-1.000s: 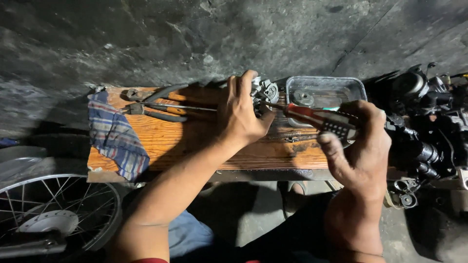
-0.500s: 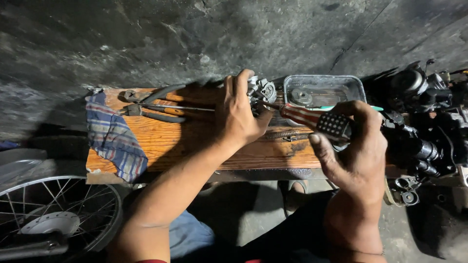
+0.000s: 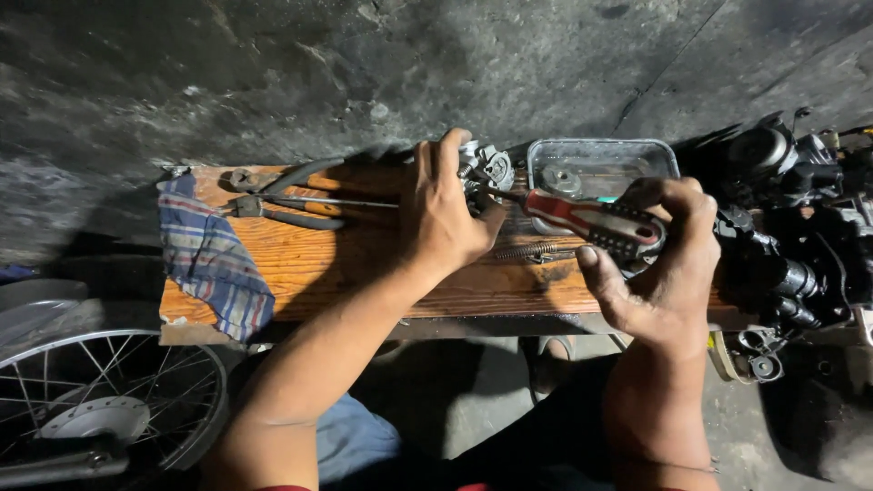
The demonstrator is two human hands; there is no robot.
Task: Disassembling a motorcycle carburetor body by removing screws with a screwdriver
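1. checked cloth (image 3: 214, 259), far to the left of both grips, hangs over the left end of the wooden board (image 3: 364, 264); it lies as it did a second ago.
2. pliers (image 3: 282, 200) and a thin rod lie just left of the left hand, apart from it and untouched, in the same spot as earlier.
3. left hand (image 3: 446, 218) is clenched over the small metal part (image 3: 486, 173), fingers wrapped on top, thumb under its right side. it has kept this hold through the last second, pinning the part to the board's far edge.
4. the metal part looks like a grey cast piece with round bosses and a small spring, mostly hidden under the fingers; its underside cannot be seen.
5. screwdriver (image 3: 582, 218), red and black handle, has changed: a second ago the handle lay lower and flatter in the palm, now the fingers have rolled over it and the shaft points left into the part just beside the left thumb. judging by that, the tip is seated and a turn is under way.
6. right hand (image 3: 659, 273) is gripping the screwdriver handle tightly, thumb below.
7. clear tray (image 3: 668, 155) sits just behind the right hand, a round piece inside.
8. dark engine parts (image 3: 791, 236) crowd the right, beyond that grip.
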